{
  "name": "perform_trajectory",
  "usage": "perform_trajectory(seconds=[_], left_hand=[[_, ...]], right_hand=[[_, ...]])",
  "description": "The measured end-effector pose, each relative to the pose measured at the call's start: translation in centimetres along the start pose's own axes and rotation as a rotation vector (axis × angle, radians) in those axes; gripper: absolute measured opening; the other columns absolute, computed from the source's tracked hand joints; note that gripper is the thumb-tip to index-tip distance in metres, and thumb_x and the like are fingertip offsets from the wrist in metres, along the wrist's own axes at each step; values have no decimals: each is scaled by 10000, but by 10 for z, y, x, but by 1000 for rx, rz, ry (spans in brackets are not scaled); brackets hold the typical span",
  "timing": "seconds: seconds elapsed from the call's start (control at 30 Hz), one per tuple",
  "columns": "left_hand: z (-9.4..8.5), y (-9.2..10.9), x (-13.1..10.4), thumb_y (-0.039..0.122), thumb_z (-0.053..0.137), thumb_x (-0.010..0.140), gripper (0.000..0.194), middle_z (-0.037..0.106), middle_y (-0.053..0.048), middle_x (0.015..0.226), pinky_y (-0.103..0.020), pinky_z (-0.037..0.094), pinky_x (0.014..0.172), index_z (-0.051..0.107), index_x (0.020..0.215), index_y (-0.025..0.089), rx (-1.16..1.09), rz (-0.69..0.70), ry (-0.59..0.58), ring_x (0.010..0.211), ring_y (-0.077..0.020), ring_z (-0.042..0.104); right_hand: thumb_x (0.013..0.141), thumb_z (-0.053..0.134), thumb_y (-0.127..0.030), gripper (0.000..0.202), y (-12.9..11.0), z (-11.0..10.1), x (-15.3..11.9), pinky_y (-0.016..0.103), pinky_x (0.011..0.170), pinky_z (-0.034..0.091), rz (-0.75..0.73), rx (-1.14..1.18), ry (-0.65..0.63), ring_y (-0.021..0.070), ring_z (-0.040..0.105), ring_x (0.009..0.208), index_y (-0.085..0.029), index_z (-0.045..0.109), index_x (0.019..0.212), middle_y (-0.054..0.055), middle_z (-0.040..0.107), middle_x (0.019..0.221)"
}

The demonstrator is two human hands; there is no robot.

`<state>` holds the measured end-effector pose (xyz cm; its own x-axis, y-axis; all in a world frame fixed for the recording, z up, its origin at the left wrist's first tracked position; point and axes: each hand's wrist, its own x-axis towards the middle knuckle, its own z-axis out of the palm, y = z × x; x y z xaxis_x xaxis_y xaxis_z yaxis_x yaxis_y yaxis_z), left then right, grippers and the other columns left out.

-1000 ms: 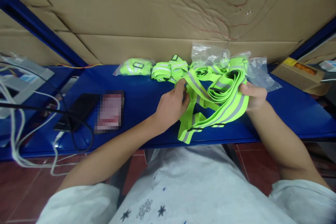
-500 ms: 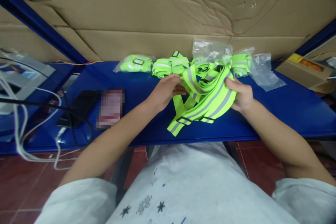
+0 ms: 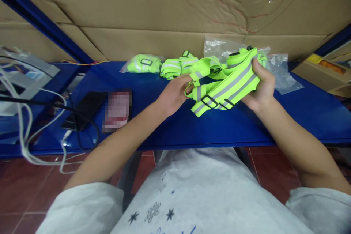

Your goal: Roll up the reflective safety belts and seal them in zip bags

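A neon-yellow reflective strap (image 3: 236,82) with grey stripes and black buckles is held above the blue shelf, gathered in loose folds. My right hand (image 3: 261,84) is closed round the folded bundle on its right side, thumb on top. At the bundle's left end, my left hand (image 3: 177,93) grips a loop of the same strap; its fingertips are partly hidden by the webbing. Behind the bundle lie rolled yellow straps (image 3: 178,66) and a bagged yellow strap (image 3: 142,64). Clear plastic bags (image 3: 222,48) rest against the cardboard at the back.
On the left of the blue shelf (image 3: 164,131) lie a black phone (image 3: 85,109) and a second, blurred-out device (image 3: 117,109). White cables (image 3: 23,131) hang over the left front edge. An open cardboard box (image 3: 320,73) stands at the right. Cardboard (image 3: 153,3) lines the back.
The strap bundle has been lifted and turned, its right end rising with my right hand. The dangling tail and buckles have come up, and my left hand has moved slightly toward the front.
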<state>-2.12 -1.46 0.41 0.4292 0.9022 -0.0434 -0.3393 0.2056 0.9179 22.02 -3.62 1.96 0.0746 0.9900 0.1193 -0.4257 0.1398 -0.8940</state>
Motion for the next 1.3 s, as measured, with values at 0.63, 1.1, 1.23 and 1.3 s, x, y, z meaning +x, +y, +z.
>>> perform_trajectory(seconds=[0.63,1.1,1.23,1.3], left_hand=[[6,-1,-2,359,630,890,433,187,62,459,-221,262,418,320,623,218,-205,-103,131,411,-68,199],[6,2,-3,423,742,897,371,372,38,543,-232,388,514,539,699,183,-208,-38,10,505,-86,377],[7,0,-7,307,759,861,236,397,35,588,-219,398,535,604,754,165,-184,-50,-38,535,-83,400],[9,-1,-9,274,784,840,274,397,40,590,-205,389,535,563,719,169,-182,-38,-59,536,-75,391]], right_hand=[[838,755,-407,290,5,2,0,568,1116,583,59,132,-21,345,658,1316,-211,759,1052,39,793,1172],[709,872,-517,381,-6,-9,4,599,1042,607,-70,89,-61,385,641,1334,-271,745,970,11,756,1293],[734,842,-572,414,-7,-11,5,633,1034,596,-84,49,-59,397,639,1334,-269,762,1005,39,761,1282],[739,836,-581,467,-9,-11,5,635,1024,601,-94,35,-46,400,642,1327,-249,772,1061,60,768,1262]])
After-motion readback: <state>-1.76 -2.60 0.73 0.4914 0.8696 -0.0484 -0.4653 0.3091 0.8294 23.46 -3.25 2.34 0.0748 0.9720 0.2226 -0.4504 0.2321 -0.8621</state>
